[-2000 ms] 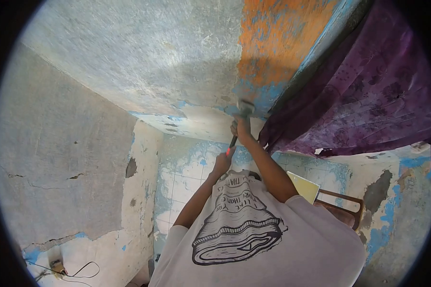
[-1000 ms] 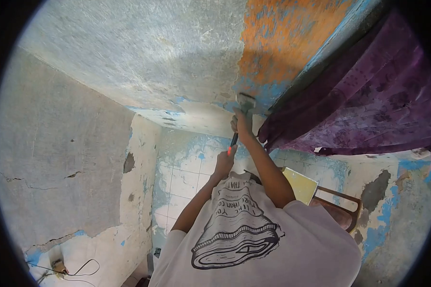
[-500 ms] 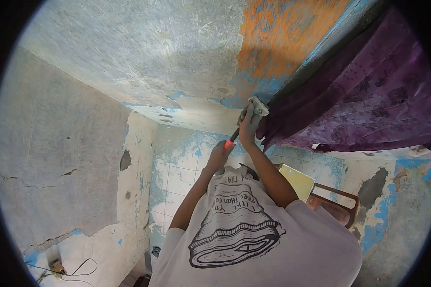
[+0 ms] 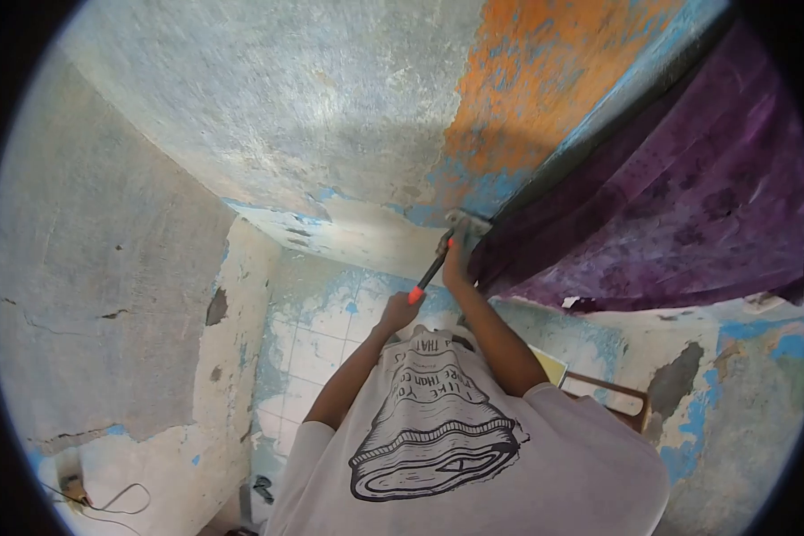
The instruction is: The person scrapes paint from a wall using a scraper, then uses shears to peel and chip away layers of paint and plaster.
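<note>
A long-handled scraper (image 4: 433, 271) with a black and red handle slants up toward the wall (image 4: 500, 134) in front of me. My left hand (image 4: 400, 311) is closed around the lower end, just under a red section of the handle. Higher up, my right hand (image 4: 456, 256) wraps the tool close behind its head (image 4: 470, 220). That head is at a patch of blue and orange paint, right beside the purple curtain (image 4: 616, 205). The fingers of my right hand are partly blurred.
Purple cloth hangs along the right side, close to my right hand. A bare grey wall (image 4: 107, 268) stands at the left, with a socket box and loose wires (image 4: 76, 491) low down. Below are pale floor tiles (image 4: 317, 344) and a wooden-framed chair (image 4: 607, 397).
Both hands and the scraper have moved down and slightly left in view, the head slipping lower along the curtain edge. The camera view has shifted a little.
</note>
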### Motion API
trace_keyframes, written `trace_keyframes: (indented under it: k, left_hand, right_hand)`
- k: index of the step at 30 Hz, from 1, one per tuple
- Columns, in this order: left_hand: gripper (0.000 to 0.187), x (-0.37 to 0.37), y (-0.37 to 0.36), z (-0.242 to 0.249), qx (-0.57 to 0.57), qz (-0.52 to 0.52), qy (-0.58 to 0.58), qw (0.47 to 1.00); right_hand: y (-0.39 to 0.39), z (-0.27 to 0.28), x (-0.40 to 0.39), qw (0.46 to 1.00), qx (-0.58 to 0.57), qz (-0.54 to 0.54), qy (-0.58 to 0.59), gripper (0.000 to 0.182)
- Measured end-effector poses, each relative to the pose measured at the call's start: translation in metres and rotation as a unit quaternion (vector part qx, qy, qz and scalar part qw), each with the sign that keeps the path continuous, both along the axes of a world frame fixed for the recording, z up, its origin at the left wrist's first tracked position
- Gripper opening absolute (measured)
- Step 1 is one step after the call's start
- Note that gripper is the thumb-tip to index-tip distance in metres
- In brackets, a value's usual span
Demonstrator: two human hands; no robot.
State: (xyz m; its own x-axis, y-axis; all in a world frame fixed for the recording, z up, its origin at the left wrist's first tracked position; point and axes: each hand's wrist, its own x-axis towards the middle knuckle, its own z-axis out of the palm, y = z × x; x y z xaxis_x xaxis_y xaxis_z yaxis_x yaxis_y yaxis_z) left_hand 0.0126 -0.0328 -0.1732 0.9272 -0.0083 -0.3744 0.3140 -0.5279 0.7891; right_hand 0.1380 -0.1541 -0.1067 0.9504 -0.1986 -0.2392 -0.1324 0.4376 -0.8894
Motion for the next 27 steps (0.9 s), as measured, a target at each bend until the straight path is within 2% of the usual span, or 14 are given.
trace_keyframes:
  k: [2, 4, 5, 7, 8, 10, 11, 13, 14, 17, 19, 22, 26, 27]
  left_hand:
    - [0.047, 0.007, -0.005, -0.008, 0.004, 0.018, 0.004, 1.000]
    - [0.052, 0.013, -0.013, 0.017, -0.010, 0.044, -0.106, 0.993]
    - [0.052, 0.017, -0.021, 0.041, -0.038, 0.076, -0.117, 0.990]
    - [0.052, 0.021, -0.029, 0.032, -0.045, 0.075, -0.091, 0.992]
    - [0.052, 0.028, -0.031, 0.030, -0.049, 0.071, -0.076, 0.993]
    - [0.049, 0.019, -0.025, 0.006, -0.026, 0.085, -0.049, 0.995]
    - [0.046, 0.011, -0.022, -0.003, -0.001, 0.091, -0.012, 0.996]
    - [0.046, 0.004, -0.019, -0.007, 0.012, 0.107, 0.002, 0.994]
    - [0.047, 0.001, -0.018, -0.010, 0.026, 0.116, 0.016, 0.993]
    - [0.045, 0.014, -0.019, 0.057, -0.017, 0.120, -0.006, 0.993]
    - [0.045, 0.014, -0.022, 0.063, -0.037, 0.133, -0.035, 0.990]
    - [0.050, 0.013, -0.023, 0.065, -0.115, 0.103, -0.039, 0.987]
    - [0.053, -0.007, -0.014, 0.089, -0.174, 0.111, 0.014, 0.978]
    - [0.051, -0.010, -0.014, 0.088, -0.183, 0.071, 0.008, 0.981]
  right_hand:
    - [0.000, 0.021, 0.003, 0.999, 0.028, 0.031, 0.031, 0.051]
    - [0.003, 0.062, 0.005, 0.997, 0.021, 0.077, -0.024, 0.054]
    - [0.002, 0.077, 0.004, 0.996, 0.016, 0.082, -0.016, 0.054]
    - [0.000, 0.100, 0.010, 0.995, -0.018, 0.080, -0.064, 0.054]
    - [-0.007, 0.081, 0.015, 0.994, -0.020, 0.084, -0.068, 0.054]
    - [-0.023, 0.026, 0.022, 0.974, 0.090, 0.200, -0.058, 0.052]
    - [-0.018, 0.025, 0.015, 0.972, 0.090, 0.208, -0.057, 0.052]
    - [-0.001, 0.028, -0.003, 0.995, 0.016, 0.091, 0.031, 0.049]
    - [0.001, 0.035, -0.002, 0.994, 0.015, 0.101, 0.037, 0.049]
    - [0.007, 0.083, -0.001, 0.992, 0.036, 0.124, -0.004, 0.045]
    - [0.009, 0.116, 0.001, 0.985, 0.018, 0.150, -0.088, 0.043]
    - [0.006, 0.085, 0.001, 0.959, -0.085, 0.225, -0.152, 0.039]
    - [-0.002, 0.060, -0.038, 0.924, -0.140, 0.323, -0.150, 0.036]
    - [-0.007, 0.068, -0.049, 0.925, -0.135, 0.329, -0.136, 0.032]
